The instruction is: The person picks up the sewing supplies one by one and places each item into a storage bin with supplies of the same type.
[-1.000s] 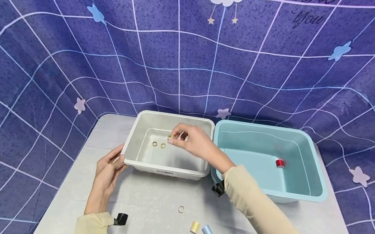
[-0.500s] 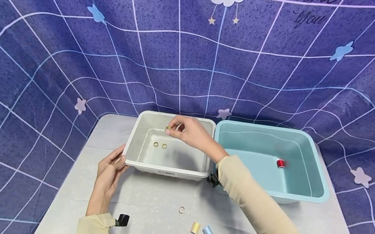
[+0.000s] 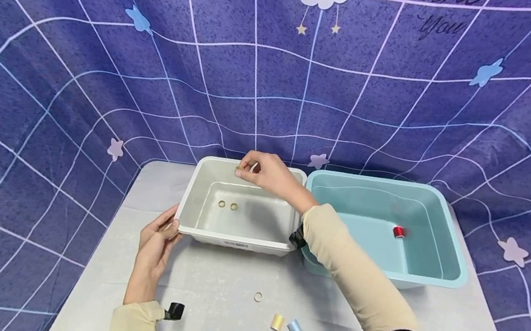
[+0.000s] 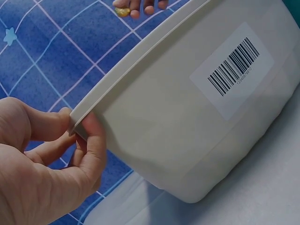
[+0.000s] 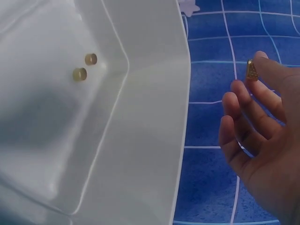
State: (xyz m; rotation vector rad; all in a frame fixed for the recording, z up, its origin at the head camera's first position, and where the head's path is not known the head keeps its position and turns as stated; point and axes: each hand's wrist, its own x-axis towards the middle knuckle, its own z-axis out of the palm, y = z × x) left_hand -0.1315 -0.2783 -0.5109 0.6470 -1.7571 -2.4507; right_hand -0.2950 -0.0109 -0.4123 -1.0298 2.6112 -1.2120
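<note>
over the far rim of the white plastic bin, the right hand pinches a small gold ring (two more lie inside), best let go low and inboard while the left hand grips the near corner steady.

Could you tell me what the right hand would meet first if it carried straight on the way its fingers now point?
Probably the purple backdrop: the right hand, pinching a gold ring, points left and away above the white bin's far rim. Depth is unclear.
</note>
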